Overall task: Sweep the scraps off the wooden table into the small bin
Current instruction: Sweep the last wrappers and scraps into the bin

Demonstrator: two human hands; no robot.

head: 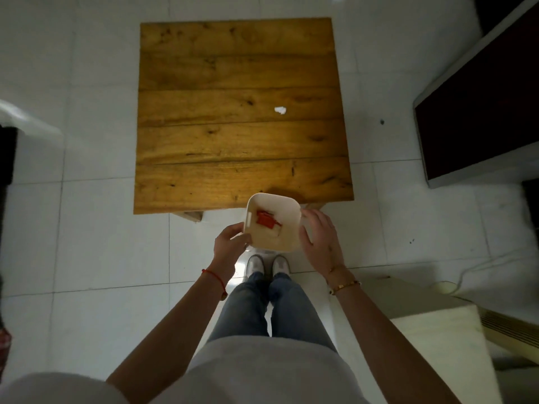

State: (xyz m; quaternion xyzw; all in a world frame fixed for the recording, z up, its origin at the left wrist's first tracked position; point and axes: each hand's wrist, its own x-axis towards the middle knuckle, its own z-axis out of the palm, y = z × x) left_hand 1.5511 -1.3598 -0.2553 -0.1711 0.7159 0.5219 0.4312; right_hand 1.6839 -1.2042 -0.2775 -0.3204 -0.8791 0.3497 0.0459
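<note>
A small cream plastic bin [274,223], squarish with rounded corners and smooth walls, is held just off the near edge of the plank-built wooden surface [239,112]. The left hand [230,243] is clamped on the bin's near-left corner; the right hand [319,237] is spread open against its right wall. Red scraps [264,219] and something pale are seen inside. One crumpled white scrap [280,110] is left on the knotty, grained boards, right of centre.
</note>
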